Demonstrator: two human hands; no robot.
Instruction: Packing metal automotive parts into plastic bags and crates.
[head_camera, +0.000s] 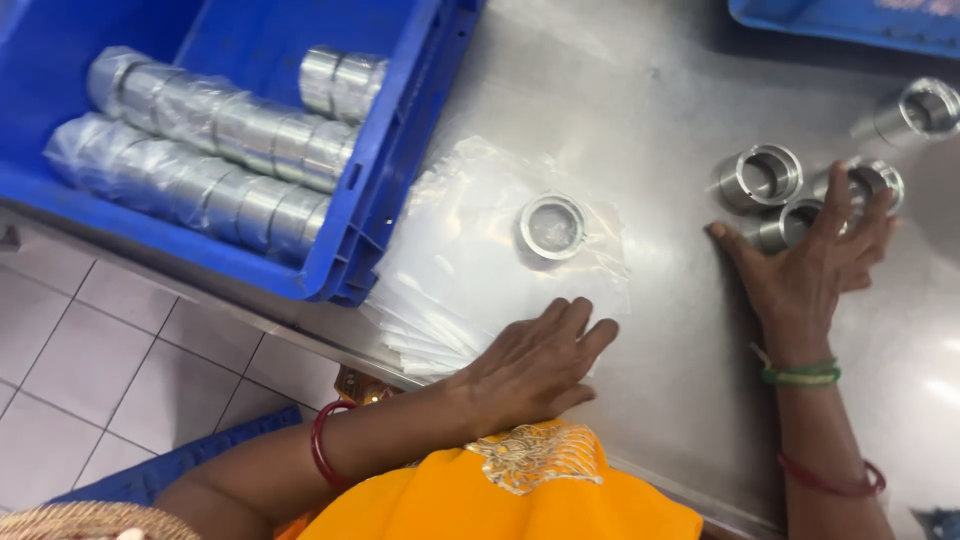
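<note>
View from above my two hands at a steel table. My left hand lies palm down, fingers straight and together, pressing flat on the near edge of a stack of clear plastic bags; it grips nothing. A single short metal ring stands open end up on the far part of that stack, well apart from my left fingertips. My right hand is spread wide, fingers open and arched, with the fingertips resting on two of a cluster of metal rings lying on the bare table to the right; the hand covers them in part and closes around none. A further ring lies tilted on its side beyond the cluster, near the corner of a second blue bin. To the left, a blue plastic crate sits partly over the table edge and holds rows of the same rings wrapped in clear film. Tiled floor shows below.
</note>
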